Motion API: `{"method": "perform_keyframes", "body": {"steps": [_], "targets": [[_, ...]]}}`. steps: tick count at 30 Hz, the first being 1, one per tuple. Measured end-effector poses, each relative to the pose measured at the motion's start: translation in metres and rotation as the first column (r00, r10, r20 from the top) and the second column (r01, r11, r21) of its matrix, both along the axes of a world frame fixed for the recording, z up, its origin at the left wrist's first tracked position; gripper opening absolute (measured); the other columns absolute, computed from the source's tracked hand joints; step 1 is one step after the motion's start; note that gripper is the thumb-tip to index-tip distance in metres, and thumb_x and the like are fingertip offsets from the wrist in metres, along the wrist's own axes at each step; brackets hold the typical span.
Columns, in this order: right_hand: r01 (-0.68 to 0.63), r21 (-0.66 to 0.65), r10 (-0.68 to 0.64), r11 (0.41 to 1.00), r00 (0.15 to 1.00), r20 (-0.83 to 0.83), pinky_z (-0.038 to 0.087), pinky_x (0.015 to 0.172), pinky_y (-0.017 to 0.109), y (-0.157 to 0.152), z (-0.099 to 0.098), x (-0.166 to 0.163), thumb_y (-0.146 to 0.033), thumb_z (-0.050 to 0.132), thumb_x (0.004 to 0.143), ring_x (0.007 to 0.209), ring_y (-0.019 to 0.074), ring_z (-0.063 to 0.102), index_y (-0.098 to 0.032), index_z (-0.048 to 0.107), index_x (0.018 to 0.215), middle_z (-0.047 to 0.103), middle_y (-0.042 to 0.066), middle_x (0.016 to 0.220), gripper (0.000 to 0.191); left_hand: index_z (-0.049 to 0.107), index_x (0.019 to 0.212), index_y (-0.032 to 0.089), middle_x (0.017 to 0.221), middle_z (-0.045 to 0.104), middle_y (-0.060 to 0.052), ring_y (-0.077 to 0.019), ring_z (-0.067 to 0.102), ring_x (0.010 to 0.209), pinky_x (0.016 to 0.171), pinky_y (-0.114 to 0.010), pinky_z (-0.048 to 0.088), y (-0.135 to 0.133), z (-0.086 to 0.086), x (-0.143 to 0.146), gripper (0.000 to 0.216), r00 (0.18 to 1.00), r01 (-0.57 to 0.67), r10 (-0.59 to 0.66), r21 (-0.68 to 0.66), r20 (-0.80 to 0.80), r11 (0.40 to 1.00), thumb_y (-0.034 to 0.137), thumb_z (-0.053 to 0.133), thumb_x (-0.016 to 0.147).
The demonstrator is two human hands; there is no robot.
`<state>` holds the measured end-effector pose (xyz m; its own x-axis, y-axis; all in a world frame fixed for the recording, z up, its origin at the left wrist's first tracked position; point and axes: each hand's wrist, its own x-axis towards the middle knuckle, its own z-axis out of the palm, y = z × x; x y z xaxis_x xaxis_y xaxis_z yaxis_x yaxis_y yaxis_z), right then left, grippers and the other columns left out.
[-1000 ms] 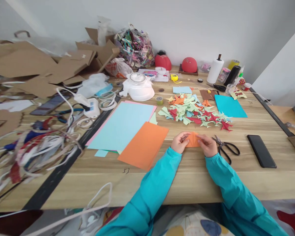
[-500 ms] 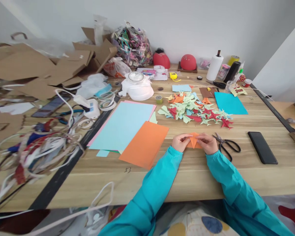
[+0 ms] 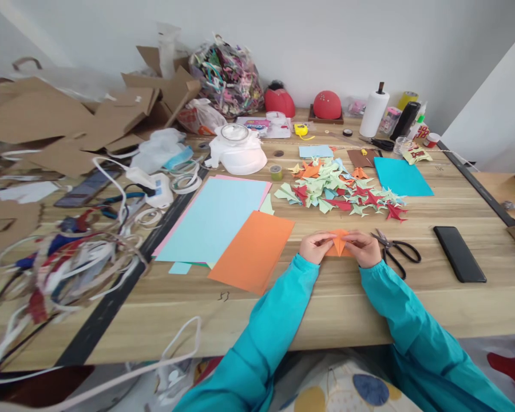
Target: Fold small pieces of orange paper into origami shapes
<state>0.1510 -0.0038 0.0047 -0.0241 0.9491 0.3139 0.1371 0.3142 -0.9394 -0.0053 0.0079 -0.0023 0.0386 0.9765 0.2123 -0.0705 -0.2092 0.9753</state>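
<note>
A small piece of folded orange paper (image 3: 339, 243) is held between my two hands, its pointed middle facing me. On its left side, my left hand (image 3: 314, 247) pinches the paper between thumb and fingers. My right hand (image 3: 364, 248) grips the opposite side in the same way. Black-handled scissors (image 3: 397, 249) lie just right of my right hand. Beyond my hands spreads a heap of folded paper shapes (image 3: 335, 186) in green, red, orange and blue. Orange paper sheets (image 3: 257, 249) lie left of my left hand, partly over light blue paper (image 3: 214, 217).
A black phone (image 3: 459, 253) lies at the right. Farther back are a turquoise sheet (image 3: 403, 176), a tape roll (image 3: 276, 172), a yellow tape measure (image 3: 301, 130) and a paper towel roll (image 3: 375, 113). Tangled cables (image 3: 81, 257) and cardboard (image 3: 38, 111) crowd the left side.
Both hands stay almost in place, still pinching the orange paper, whose upper part sits slightly differently between the fingers. The whole view has shifted a little.
</note>
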Motion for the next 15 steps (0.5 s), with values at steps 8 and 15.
{"method": "perform_keyframes", "body": {"steps": [8,15], "targets": [[-0.046,-0.028,0.046,0.999,0.999,-0.015,0.048,0.065,0.031,0.0,0.006,-0.001,-0.027,0.071,0.061,0.073,0.0179,0.06,-0.023,0.071,0.075,0.066,0.005,0.076,0.015,0.071,0.068,0.018,0.074,0.067,-0.006,-0.0139,0.058,0.066,0.059,-0.025,0.045,-0.004,0.011,-0.003,0.011,0.999,-0.03,0.03,-0.031,-0.021,0.999,0.022,0.068,0.059],[-0.025,-0.044,0.022,0.999,0.997,-0.069,0.049,0.065,0.031,0.001,0.006,-0.001,-0.027,0.073,0.059,0.069,0.0169,0.061,-0.023,0.071,0.067,0.068,0.004,0.072,0.009,0.071,0.068,0.017,0.078,0.068,-0.006,-0.0162,0.061,0.071,0.065,-0.027,0.048,-0.003,0.006,0.0,0.016,1.0,-0.002,0.001,-0.053,-0.029,0.999,0.025,0.073,0.054]]}}
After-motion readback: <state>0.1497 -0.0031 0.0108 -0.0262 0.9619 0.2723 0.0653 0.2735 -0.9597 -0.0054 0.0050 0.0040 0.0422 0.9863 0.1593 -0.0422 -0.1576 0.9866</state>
